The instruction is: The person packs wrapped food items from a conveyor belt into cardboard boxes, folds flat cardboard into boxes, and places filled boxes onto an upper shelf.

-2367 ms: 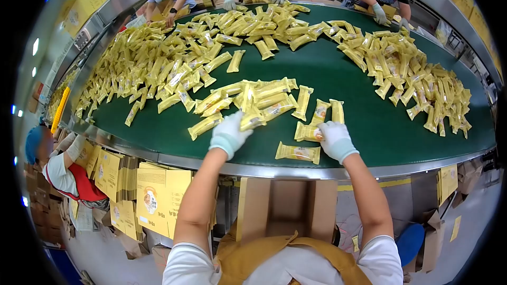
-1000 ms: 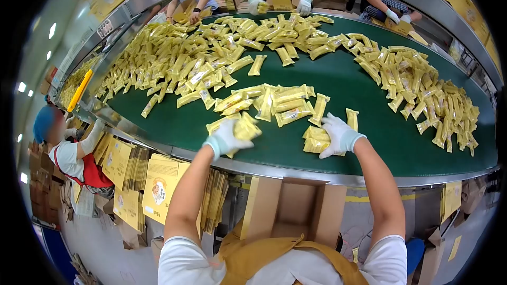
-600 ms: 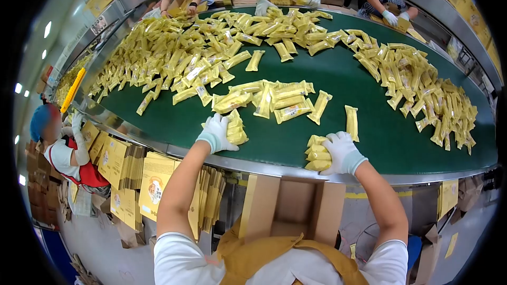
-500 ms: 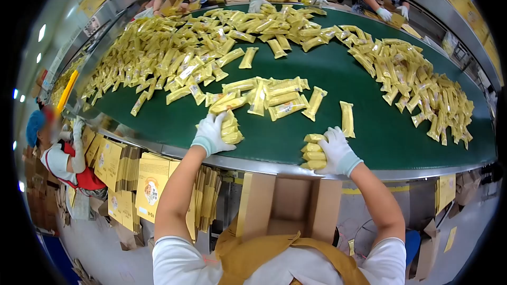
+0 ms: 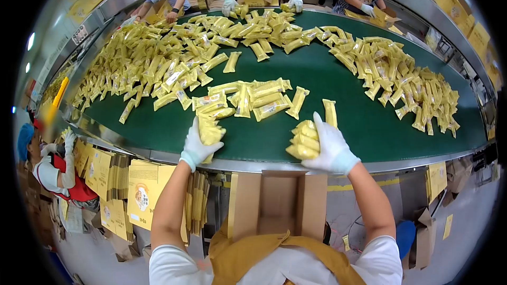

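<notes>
Yellow wrapped snack packets lie on the green conveyor belt (image 5: 253,150). My left hand (image 5: 197,143), in a white glove, is closed around a small stack of yellow packets (image 5: 212,133) at the belt's near side. In my gloved right hand (image 5: 331,145) is another stack of packets (image 5: 304,141), gripped from its right side with the thumb side up. A single packet (image 5: 329,112) lies just behind my right fingers. Between and beyond my hands is a loose cluster of packets (image 5: 266,97). Below the belt edge stands an open cardboard box (image 5: 282,203), with its inside visible.
Large heaps of packets (image 5: 153,58) cover the far left, with another heap (image 5: 401,71) at right. Flattened yellow cartons (image 5: 145,195) stand at lower left. A co-worker in a red apron (image 5: 66,171) is at left; other gloved workers (image 5: 262,0) reach in across the belt.
My right hand has moved slightly left with its stack, which now tilts. My left hand stays near the cluster, holding its packets. The whole view has shifted a little.
</notes>
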Tool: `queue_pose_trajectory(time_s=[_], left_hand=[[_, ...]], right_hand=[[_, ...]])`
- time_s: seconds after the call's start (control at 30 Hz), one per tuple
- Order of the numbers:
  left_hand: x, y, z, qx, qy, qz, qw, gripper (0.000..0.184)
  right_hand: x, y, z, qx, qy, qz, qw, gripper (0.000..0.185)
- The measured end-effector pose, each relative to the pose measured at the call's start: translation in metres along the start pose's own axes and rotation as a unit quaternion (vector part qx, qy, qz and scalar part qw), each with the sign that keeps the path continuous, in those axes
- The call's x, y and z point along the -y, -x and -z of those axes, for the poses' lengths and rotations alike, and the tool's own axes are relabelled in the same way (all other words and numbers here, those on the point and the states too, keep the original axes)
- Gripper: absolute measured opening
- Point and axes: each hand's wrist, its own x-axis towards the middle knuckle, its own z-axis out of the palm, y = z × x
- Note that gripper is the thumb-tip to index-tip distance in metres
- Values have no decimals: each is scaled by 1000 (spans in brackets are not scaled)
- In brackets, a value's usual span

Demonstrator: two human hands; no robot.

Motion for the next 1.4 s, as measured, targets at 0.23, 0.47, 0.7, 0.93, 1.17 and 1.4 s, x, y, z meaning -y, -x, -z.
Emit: queue_pose_trajectory(time_s=[0.23,0.47,0.7,0.93,1.17,1.4], left_hand=[[-137,61,37,270,598,-38,754,92],[-203,85,8,259,201,-306,894,120],[-176,125,-60,109,-38,-391,913,85],[-174,134,-100,159,-229,-350,894,67],[-162,129,-140,355,-327,-321,815,79],[-168,89,-120,587,-235,-270,727,119]], right_hand=[[119,67,-1,141,312,176,923,87],[94,93,-178,360,20,154,920,59],[107,91,-182,453,25,98,886,81],[99,90,-208,490,62,79,866,98],[131,71,-198,553,202,6,808,98],[105,68,-134,517,14,117,848,87]])
